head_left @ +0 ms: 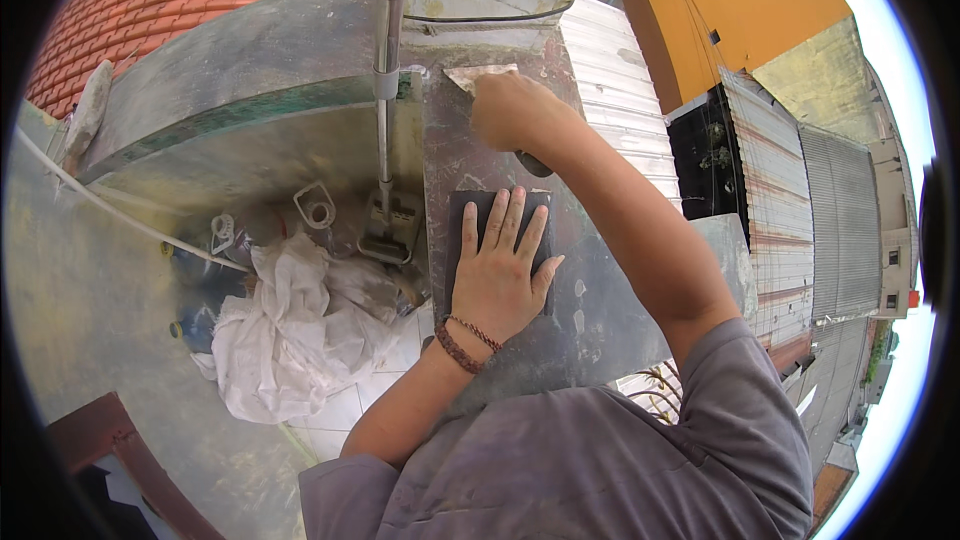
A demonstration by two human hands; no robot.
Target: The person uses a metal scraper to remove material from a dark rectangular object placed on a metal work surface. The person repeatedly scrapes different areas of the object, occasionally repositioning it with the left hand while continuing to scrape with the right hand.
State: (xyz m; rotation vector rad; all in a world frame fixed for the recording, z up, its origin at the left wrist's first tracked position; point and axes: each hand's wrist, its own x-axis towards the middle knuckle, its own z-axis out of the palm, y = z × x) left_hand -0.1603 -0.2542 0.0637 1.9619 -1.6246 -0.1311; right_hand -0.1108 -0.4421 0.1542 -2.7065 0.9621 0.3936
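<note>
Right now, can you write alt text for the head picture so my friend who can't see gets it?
A person's right hand grips a dark-handled tool over a worn grey ledge, while the left hand lies spread flat on a dark rectangular sheet. Crumpled white sacking lies to the left, and an orange tiled roof shows beyond.

Left hand point(500, 285) flat on dark sheet point(542, 245), right hand point(520, 112) gripping dark-handled tool point(535, 165) over ledge point(450, 145)

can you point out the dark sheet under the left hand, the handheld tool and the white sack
Dark sheet point(482, 208): head view, on its surface showing between two spread fingers
Handheld tool point(535, 164): head view, on its dark handle end
White sack point(285, 315): head view, on its crumpled middle
</note>
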